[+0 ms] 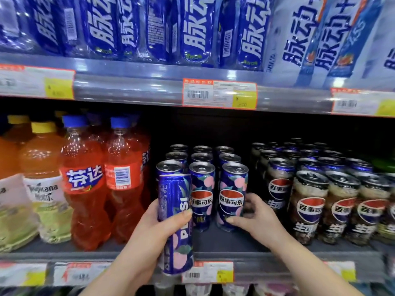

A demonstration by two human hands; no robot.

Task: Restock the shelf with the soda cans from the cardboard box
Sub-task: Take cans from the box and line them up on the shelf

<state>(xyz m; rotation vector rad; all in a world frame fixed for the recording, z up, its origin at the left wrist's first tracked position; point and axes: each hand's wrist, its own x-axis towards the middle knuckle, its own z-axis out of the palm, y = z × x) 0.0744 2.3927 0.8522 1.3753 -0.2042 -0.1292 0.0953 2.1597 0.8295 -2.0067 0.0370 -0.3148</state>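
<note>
Orange soda bottles (85, 184) are standing at the left of the shelf (235, 242). Left hand (154, 229) is clamping a blue Pepsi can (175, 223) upright, out front of the shelf edge. Right hand (254, 216) is gripping the front-right blue can (233, 195) on the shelf. Dark Pepsi cans (312, 201) are sitting at the right.

Single head view, close to shelf (213, 246), facing forward, slightly downward

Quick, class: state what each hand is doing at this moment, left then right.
Left hand: closed around a blue Pepsi can, held off the shelf.
Right hand: fingers wrapped on the front-right blue can standing on the shelf.
</note>
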